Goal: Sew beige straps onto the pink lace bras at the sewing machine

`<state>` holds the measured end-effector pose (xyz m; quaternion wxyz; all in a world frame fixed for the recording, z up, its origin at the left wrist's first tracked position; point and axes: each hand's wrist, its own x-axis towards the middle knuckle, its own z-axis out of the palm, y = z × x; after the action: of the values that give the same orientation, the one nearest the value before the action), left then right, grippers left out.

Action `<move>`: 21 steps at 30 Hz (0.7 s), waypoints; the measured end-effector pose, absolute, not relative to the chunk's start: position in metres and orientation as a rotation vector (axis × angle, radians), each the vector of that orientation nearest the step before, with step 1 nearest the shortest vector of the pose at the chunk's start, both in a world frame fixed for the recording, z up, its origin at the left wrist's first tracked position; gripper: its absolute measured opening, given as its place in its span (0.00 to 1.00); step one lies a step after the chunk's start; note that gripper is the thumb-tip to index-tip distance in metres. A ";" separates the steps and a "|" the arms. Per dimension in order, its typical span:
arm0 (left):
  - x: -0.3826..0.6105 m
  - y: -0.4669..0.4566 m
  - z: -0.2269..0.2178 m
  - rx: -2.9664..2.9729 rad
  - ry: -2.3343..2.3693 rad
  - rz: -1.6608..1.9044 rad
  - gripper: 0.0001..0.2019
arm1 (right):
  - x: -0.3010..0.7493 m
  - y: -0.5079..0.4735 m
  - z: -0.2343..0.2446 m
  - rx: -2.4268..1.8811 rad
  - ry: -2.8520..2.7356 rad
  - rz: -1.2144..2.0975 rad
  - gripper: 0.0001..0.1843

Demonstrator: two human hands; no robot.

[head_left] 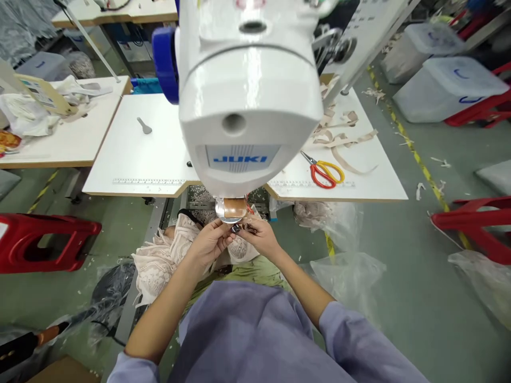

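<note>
A cream lace bra [241, 249] hangs below my hands, just under the front of a white sewing machine [251, 96]. My left hand [211, 242] is closed, thumb and fingers pinched at the bra's edge. Close beside it, my right hand [261, 235] is closed too, its fingers curled near a small dark shiny piece [236, 229] whose kind I cannot make out. A rounded metal plate [231, 209] with a brown patch sits right above the fingertips. More cream lace bras [159, 266] are heaped left of my left forearm. The needle area is hidden by the machine head.
Red-and-yellow-handled scissors [325, 173] lie on the white tabletop [375, 183] at right, by loose beige strips [343, 141]. A grey flat tool [144, 126] lies on the left side. Red stools [48, 242] and clear plastic bins [447, 88] stand around.
</note>
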<state>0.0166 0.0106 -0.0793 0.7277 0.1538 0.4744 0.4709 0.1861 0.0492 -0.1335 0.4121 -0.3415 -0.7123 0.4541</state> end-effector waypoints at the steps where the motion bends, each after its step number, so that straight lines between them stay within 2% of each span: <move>1: 0.018 0.012 -0.078 0.378 1.067 1.093 0.10 | 0.182 0.053 -0.134 -0.886 -1.811 1.043 0.13; 4: 0.022 0.013 -0.073 0.529 1.127 1.287 0.11 | 0.170 0.061 -0.135 -0.948 -1.830 0.732 0.12; 7: 0.025 0.012 -0.074 0.803 1.266 1.451 0.17 | 0.157 0.065 -0.131 -0.925 -1.804 0.532 0.11; 12: 0.019 0.019 -0.090 1.016 1.405 1.515 0.16 | 0.133 0.069 -0.126 -0.898 -1.703 0.307 0.11; 16: 0.018 0.028 -0.090 1.070 1.383 1.442 0.15 | 0.126 0.071 -0.129 -0.944 -1.569 0.297 0.11; 21: 0.025 0.024 -0.077 1.136 1.608 1.431 0.10 | 0.128 0.062 -0.142 -0.986 -1.440 0.494 0.15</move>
<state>0.0245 0.0245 -0.0773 0.3465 0.4376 0.6198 0.5515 0.1279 0.0622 -0.1422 0.6161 -0.4283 -0.6253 0.2144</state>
